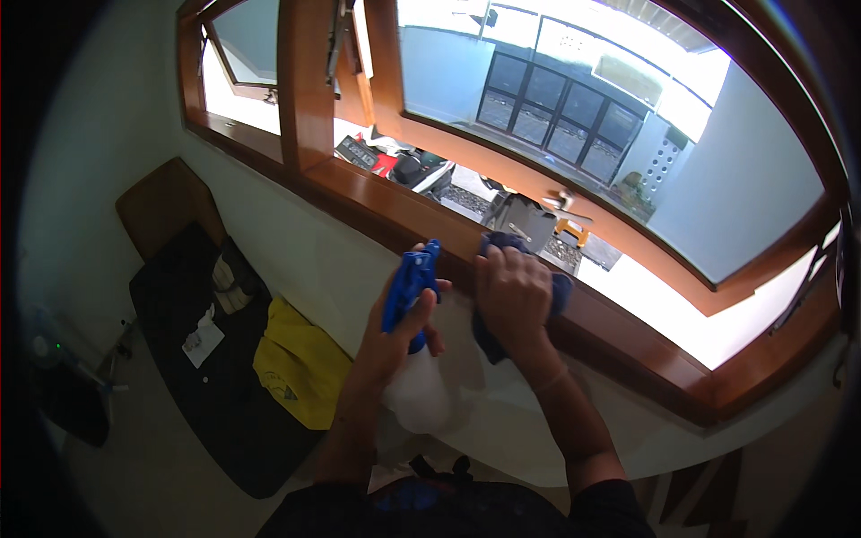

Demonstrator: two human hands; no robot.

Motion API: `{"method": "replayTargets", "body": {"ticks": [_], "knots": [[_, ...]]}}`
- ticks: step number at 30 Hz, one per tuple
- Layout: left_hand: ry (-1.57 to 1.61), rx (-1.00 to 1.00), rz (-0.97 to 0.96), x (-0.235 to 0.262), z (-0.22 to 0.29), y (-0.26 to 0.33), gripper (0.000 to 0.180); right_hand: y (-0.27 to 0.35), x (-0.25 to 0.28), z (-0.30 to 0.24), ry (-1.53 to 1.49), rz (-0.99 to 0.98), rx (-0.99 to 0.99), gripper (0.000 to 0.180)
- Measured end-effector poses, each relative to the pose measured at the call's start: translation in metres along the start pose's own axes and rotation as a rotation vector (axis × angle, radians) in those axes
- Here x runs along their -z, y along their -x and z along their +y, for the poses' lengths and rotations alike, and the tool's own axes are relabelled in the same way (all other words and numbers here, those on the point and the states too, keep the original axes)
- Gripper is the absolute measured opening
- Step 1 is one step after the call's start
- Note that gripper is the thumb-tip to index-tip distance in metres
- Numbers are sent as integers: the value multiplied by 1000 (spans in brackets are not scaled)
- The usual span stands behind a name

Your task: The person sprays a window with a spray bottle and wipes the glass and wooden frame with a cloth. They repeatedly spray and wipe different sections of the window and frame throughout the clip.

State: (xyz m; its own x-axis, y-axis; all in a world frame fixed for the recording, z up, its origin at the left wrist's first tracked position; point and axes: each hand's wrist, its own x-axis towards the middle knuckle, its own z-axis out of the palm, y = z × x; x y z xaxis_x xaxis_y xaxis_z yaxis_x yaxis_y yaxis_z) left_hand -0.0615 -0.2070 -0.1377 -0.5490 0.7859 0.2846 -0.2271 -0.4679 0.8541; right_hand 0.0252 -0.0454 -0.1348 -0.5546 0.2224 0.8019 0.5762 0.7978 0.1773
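Observation:
My left hand (395,336) grips a spray bottle (411,285) with a blue trigger head and a pale translucent body that hangs below my palm. The nozzle points up toward the window sill. My right hand (513,296) presses a dark blue cloth (558,291) flat against the brown wooden window sill (404,211), just right of the bottle. Both hands are close together, a few centimetres apart. Part of the cloth hangs down below my right palm over the white wall.
A wide wooden window frame (309,99) with open panes runs across the top. Below left stands a dark bench (193,377) holding a yellow cloth (300,363), a white paper and a striped item. A small fan (45,345) sits at far left.

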Motion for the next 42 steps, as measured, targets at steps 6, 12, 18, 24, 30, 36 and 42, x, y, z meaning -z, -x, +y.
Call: {"method": "replayTargets", "body": {"ticks": [6,12,18,24,30,36,42], "knots": [[-79,-96,179,93,32,-16,66,-83,-88,-119,-24,19,69,20],[-118,-104,217,146,48,-21,65,-159,-163,-209,-120,-94,35,20],[-129,-104,233,162,62,-20,66,-203,-185,-221,-238,-324,23,23],[-98,-108,218,174,62,-23,68,-138,-130,-179,-209,-131,95,22],[-127,-53,157,154,58,-33,67,-192,-154,-176,-297,-594,-77,30],[-192,24,119,125,53,-23,68,-201,-164,-168,-411,-569,-41,37],[-168,-12,10,78,37,-18,70,-155,-134,-108,-451,-539,-59,40]]}}
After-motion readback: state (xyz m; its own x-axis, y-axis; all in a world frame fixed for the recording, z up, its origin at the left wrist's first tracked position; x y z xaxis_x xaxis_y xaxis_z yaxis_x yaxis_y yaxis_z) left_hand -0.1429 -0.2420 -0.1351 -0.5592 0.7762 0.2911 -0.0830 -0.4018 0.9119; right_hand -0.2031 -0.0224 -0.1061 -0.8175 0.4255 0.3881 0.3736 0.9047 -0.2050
